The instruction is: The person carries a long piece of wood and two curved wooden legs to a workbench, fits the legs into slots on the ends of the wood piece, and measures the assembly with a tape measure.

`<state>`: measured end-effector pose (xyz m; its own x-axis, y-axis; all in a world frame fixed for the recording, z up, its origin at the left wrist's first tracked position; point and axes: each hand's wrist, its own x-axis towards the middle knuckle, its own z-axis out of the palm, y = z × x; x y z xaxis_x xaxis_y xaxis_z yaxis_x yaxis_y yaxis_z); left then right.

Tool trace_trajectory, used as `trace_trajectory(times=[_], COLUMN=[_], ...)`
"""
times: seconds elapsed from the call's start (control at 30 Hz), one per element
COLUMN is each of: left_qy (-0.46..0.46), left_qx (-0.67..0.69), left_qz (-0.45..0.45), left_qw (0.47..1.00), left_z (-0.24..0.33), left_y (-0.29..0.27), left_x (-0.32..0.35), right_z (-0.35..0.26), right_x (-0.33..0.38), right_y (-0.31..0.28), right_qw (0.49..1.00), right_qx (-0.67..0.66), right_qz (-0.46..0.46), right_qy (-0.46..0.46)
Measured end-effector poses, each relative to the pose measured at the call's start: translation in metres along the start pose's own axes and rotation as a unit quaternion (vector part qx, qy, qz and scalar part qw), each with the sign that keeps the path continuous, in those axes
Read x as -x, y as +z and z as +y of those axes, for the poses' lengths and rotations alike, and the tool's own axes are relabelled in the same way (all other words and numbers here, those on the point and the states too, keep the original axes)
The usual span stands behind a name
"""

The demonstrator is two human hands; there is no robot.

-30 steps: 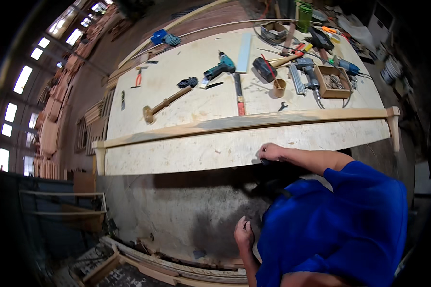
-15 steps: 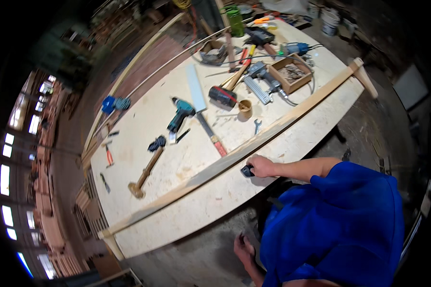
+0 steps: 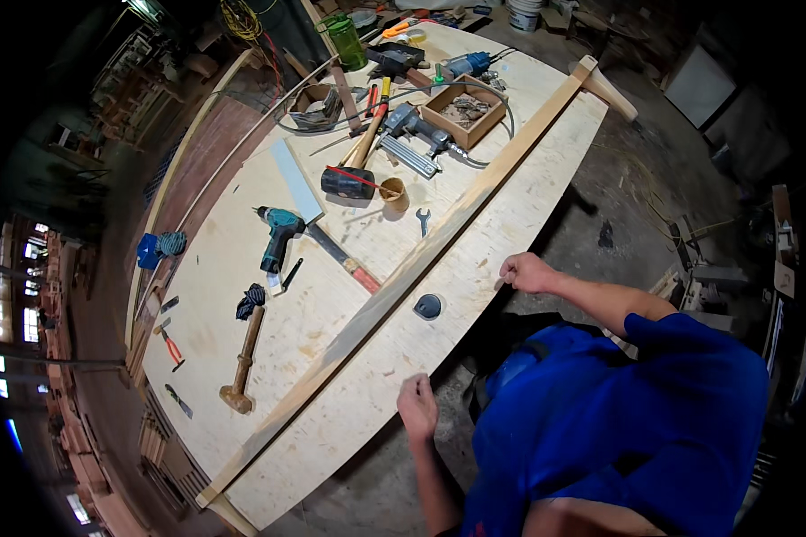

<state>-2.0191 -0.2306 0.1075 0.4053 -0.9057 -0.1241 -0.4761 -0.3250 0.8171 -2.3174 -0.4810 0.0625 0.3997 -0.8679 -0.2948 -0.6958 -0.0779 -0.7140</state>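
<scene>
A dark, rounded tape measure (image 3: 428, 307) lies on the tabletop, between the long wooden strip and the table's near edge. Neither hand touches it. To its right, my right hand (image 3: 528, 272) is over the table edge with fingers curled in and nothing seen in them. My left hand (image 3: 418, 407) is at the near edge below the tape measure, fingers loosely bent with the thumb apart, and it appears to hold nothing. The wooden strip (image 3: 403, 277) runs diagonally across the table, with a short crosspiece (image 3: 611, 95) at its far right end.
On the pale plywood table (image 3: 349, 456) beyond the strip are a cordless drill (image 3: 282, 234), a hand saw (image 3: 340, 255), a wooden mallet (image 3: 242, 367), a black-headed mallet (image 3: 347, 183), a wrench (image 3: 424, 220), a nail gun (image 3: 412, 134) and a wooden box (image 3: 464, 112) of small parts.
My right hand has let go of the tape measure and drawn away to the right. My left hand has risen to the table edge. The whole view has shifted.
</scene>
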Motion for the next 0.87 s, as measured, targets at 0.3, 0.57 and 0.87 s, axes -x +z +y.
trace_trajectory(times=[0.3,0.57,0.87], left_qy=[0.030,0.016,-0.276], left_qx=[0.002,-0.217,-0.290], left_qz=[0.065,0.033,-0.124], left_qw=[0.997,0.975,0.908], left_z=[0.057,0.086,0.062], left_y=[0.032,0.078,0.130], left_x=[-0.113,-0.252,-0.349], right_z=[-0.048,-0.052,-0.102], right_x=[-0.053,-0.247,-0.551], right_y=[-0.077,-0.186,-0.284], right_qw=[0.984,0.958,0.956], right_qx=[-0.158,-0.281,-0.226], right_qz=[0.002,0.017,0.064], right_qy=[0.088,-0.059,-0.178])
